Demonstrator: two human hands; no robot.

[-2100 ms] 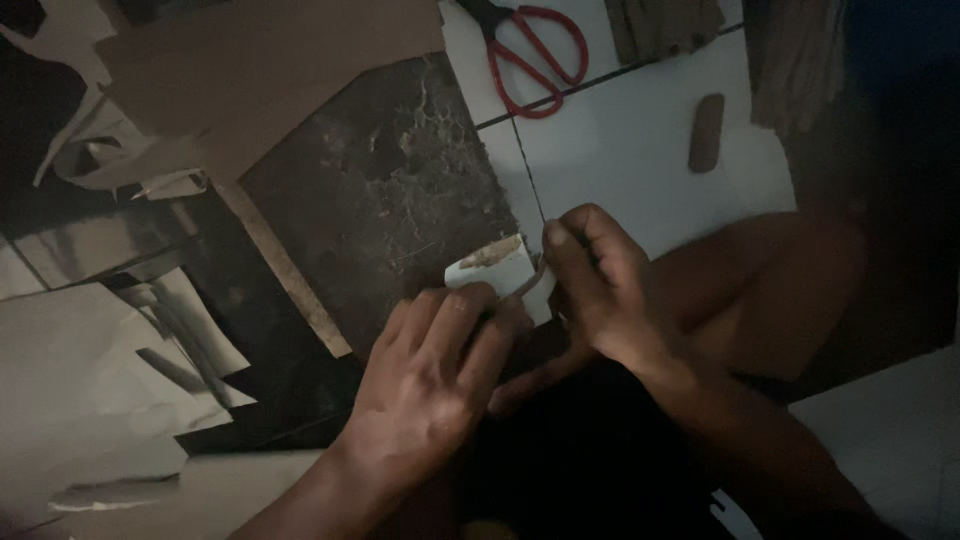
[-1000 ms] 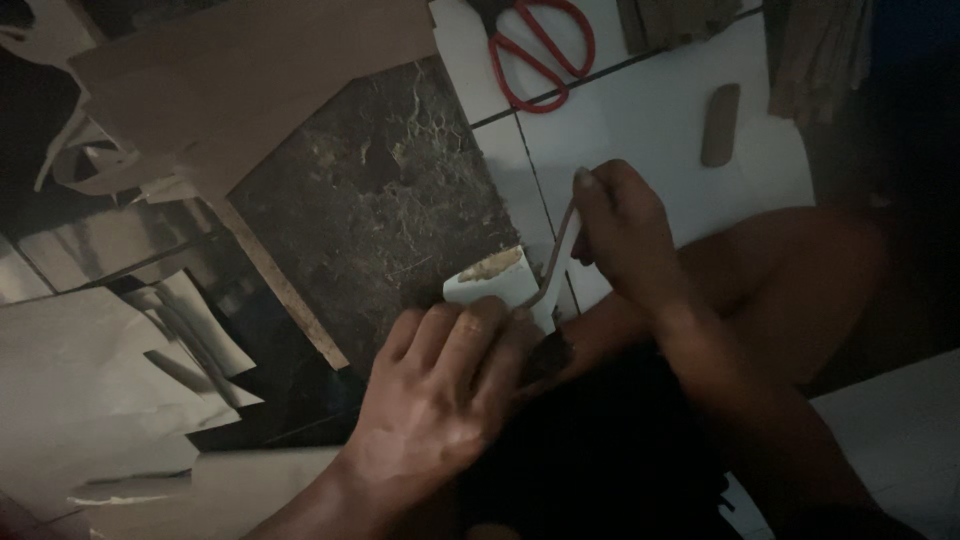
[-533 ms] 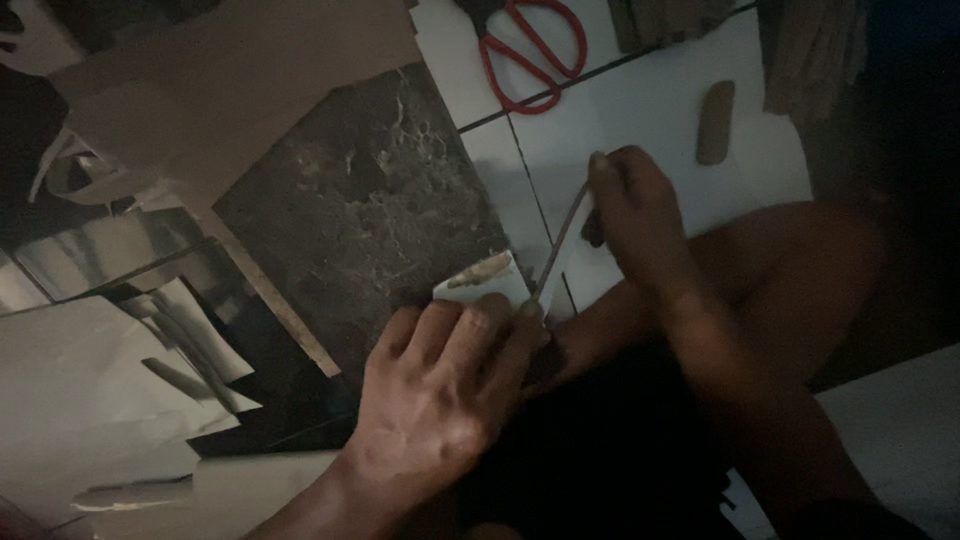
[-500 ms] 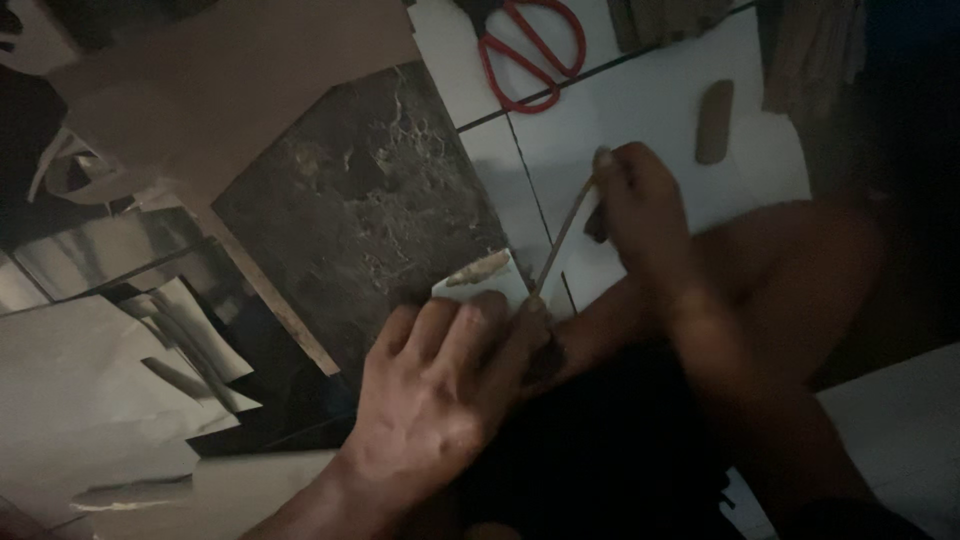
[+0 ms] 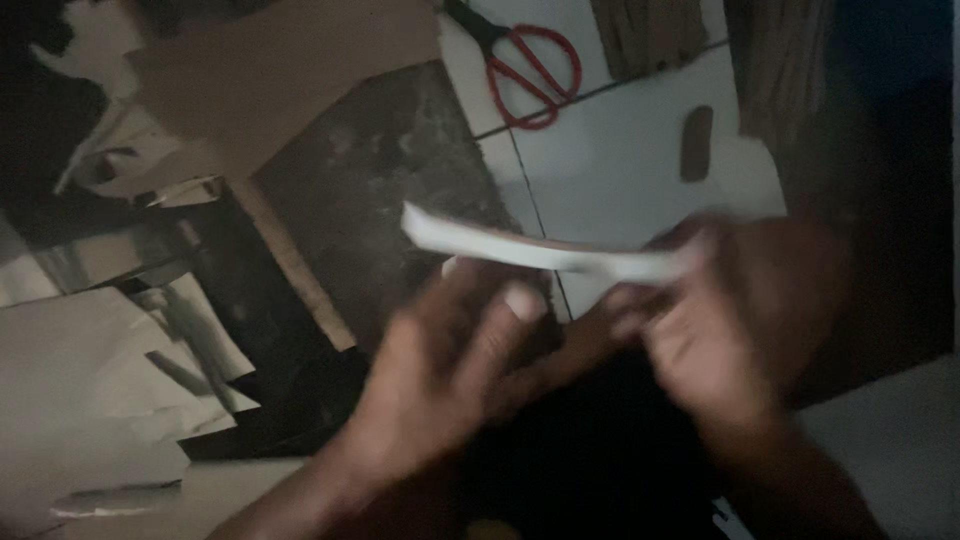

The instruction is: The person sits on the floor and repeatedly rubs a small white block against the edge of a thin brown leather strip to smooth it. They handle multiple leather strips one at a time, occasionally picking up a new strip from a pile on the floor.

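Your right hand (image 5: 745,330) has a pinch grip on one end of the pale paper strip (image 5: 530,250); fingers pressed together on it near the right end. The frame is motion-blurred there, so I can't tell how much finger is actually on the strip.

Your left hand (image 5: 450,385) sits under the strip's middle, fingers loosely curled, thumb tip just below it. Can't tell if it's touching the strip or merely close. The strip is up in the air above the floor, running left from your right hand, with the far left end free and unsupported.

Risks as I read them:
- One-end grip on a long thin strip: the free end will flop or twist, and a fast move likely creases it.
- If the left hand closes on it while the right pulls, you could tear or kink it at the pinch point.
- If the pinch slips, it drops onto the dark stone slab (image 5: 390,190) among the cardboard sheet (image 5: 290,75) and paper offcuts (image 5: 110,400), and a pale strip is easy to lose in that pile in this light.
- Red-handled scissors (image 5: 530,65) lie on the white floor tiles (image 5: 620,160), well apart from both hands, next to a small dark oblong piece (image 5: 696,143). A blind reach in this dimness risks the blades.
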